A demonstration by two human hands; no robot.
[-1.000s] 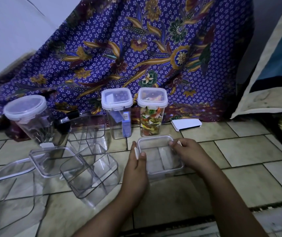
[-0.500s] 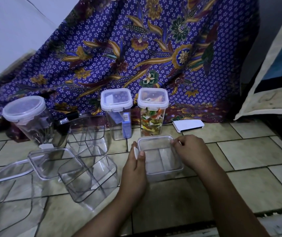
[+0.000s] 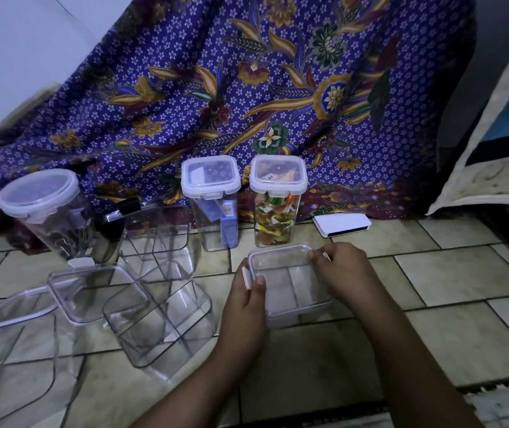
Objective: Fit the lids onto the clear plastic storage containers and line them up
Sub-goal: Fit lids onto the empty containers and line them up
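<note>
Clamping the lid [image 3: 281, 261] down from two sides at once is what explains the grip at lower centre of the frame. The left hand [image 3: 245, 299] lies along the left wall of the small container [image 3: 296, 299], thumb on top of the lid's edge and fingers outside a white side clip [image 3: 246, 278] that stands up between them. The right hand [image 3: 344, 270] curls over the far right corner and pinches another white clip between thumb and forefinger. Judging from that, the lid is seated but not latched, and opposite hands are used so that pressing one clip does not tip the box or lift the other edge. The container sits flat on the tiled floor [image 3: 451, 273], just in front of two tall containers [image 3: 276, 217], one with a blue box inside and one with coloured contents, both lidded and standing side by side against the patterned cloth [image 3: 247, 88]. That pair reads as the start of the row, which would be why this one is being closed right next to it. At left, a lidded round tub [image 3: 43, 208] stands apart, and two open divided containers [image 3: 160, 316] sit with loose lids [image 3: 86, 291] beside them, not yet fitted. A flat white device [image 3: 342, 223] rests at the cloth's foot, right of the row.
</note>
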